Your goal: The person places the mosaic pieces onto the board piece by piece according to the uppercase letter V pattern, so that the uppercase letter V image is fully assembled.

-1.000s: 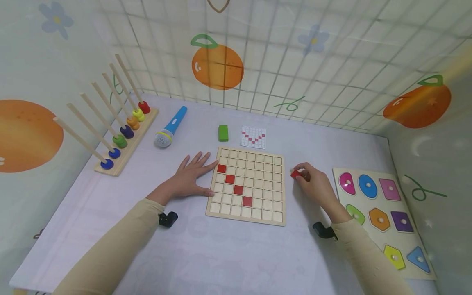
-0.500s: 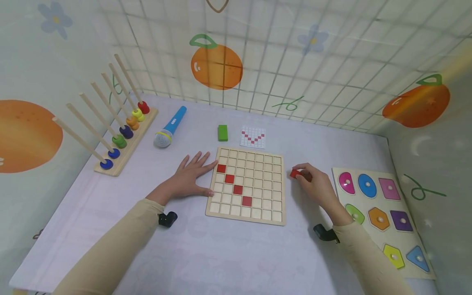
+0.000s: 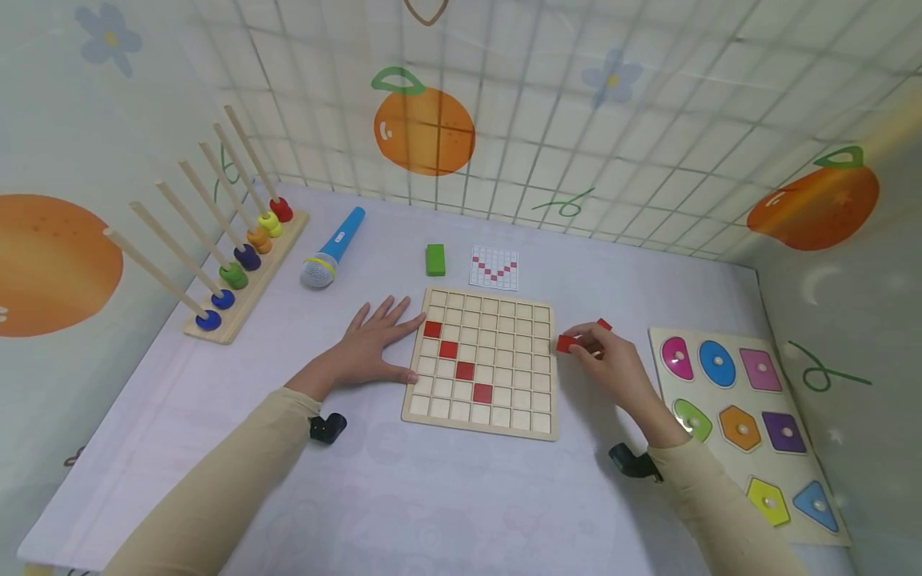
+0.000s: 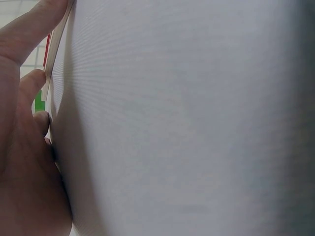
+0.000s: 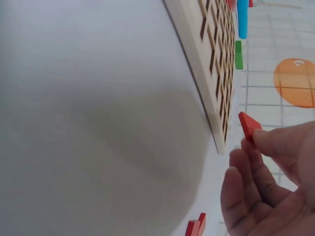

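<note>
Right grip (image 3: 612,362): pinching one red tile (image 3: 566,343) between thumb and fingers, out at the fingertips. Board (image 3: 504,356): lying just left of that grip. Further red tiles (image 5: 192,228): resting on the counter (image 3: 432,496), just beyond that grip. Left grip (image 3: 370,350): spreading its fingers, thumb and forefinger touching the board's left edge. Tile handling, by judgement: probably weighing little, staying stiff, perhaps slipping; edges offering the surest hold.

Four square red tiles (image 3: 465,371) form a diagonal across the square pale-wood board (image 3: 506,355), itself patterned in a grid. The small square white card (image 3: 494,258) bears a red V over grid lines. The thin flat tile (image 3: 565,344) in the right hand (image 3: 615,364) is red too.
</note>
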Tool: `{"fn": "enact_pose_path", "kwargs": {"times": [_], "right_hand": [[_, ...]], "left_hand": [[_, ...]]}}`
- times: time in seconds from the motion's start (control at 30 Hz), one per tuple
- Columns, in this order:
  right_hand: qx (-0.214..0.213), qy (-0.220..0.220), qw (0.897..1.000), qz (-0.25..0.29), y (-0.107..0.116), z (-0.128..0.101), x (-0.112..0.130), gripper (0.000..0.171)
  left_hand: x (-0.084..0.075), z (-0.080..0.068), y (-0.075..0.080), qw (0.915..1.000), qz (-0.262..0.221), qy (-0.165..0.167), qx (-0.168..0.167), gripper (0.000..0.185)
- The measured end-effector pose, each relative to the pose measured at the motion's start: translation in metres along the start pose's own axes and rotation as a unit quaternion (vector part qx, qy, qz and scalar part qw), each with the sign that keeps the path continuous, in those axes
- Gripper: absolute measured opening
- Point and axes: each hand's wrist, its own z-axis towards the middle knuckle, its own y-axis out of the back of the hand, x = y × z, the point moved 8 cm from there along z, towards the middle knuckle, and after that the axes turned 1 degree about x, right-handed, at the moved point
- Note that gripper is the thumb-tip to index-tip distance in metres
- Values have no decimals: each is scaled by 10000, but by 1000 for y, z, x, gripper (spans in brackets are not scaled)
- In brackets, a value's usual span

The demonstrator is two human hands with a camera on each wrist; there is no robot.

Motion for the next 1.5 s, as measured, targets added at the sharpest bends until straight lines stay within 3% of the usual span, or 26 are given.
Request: {"fn": "enact_pose_path", "kwargs": {"times": [0.4, 0.93, 1.5], "right_hand": [[283, 333, 9988, 235, -11, -7, 19, 21], [709, 360, 9951, 582, -49, -15, 43, 21], [851, 732, 9926, 457, -69, -18, 61, 19]], "left_hand": [[-3, -1, 2, 10000, -62, -48, -11, 105], [-2, -2, 3, 10000, -61, -26, -24, 105], [-3, -2, 3, 10000, -46, -40, -32, 105]]}}
